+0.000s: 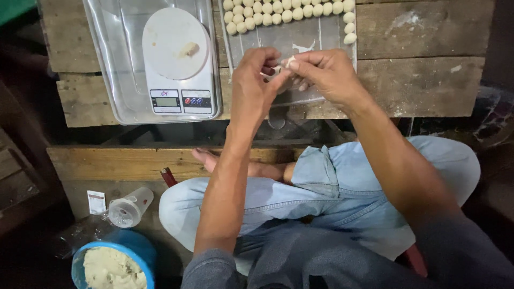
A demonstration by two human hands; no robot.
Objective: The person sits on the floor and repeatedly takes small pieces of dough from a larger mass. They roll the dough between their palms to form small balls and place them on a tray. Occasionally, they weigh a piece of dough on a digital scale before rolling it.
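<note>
My left hand [256,80] and my right hand [324,72] meet over the near end of a clear tray [300,40], pinching a small piece of pale dough [286,62] between the fingertips of both. Rows of small pale dough balls [284,12] lie at the far end of that tray. To the left a white kitchen scale [179,59] stands in another clear tray [107,53], with a scrap of dough [188,50] on its round plate.
Both trays rest on a low, rough wooden table [423,80]. I sit cross-legged in jeans behind it. A blue bowl of dough [110,267] is at the lower left, with a clear plastic cup [128,207] lying beside it and a red lighter [168,176] nearby.
</note>
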